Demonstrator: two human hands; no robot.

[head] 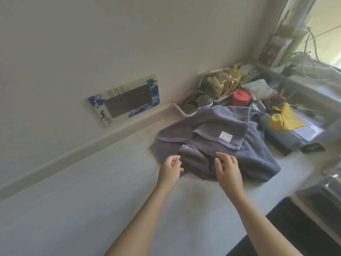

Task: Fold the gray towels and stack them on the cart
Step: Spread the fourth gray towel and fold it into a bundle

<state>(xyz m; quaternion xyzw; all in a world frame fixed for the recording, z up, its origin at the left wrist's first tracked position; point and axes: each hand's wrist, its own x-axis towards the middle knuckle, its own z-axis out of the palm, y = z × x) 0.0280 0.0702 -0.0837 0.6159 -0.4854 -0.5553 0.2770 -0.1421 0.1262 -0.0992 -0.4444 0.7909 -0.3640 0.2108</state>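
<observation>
Head view: at frame centre the left hand (pixel 170 168) and right hand (pixel 227 168), fingers loosely curled and holding nothing, hover at the near edge of the rumpled gray towels (pixel 239 145), seemingly to grab it for folding.

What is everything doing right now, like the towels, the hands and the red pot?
gray towels: unfolded, crumpled in a heap on the white counter.
white label: facing up on the top towel.
left hand: fingers curled at the near towel edge; grip unclear.
right hand: fingers half open over the towel, not clearly gripping.
red canister: upright, lid on.
white basket: full of small packets.
</observation>
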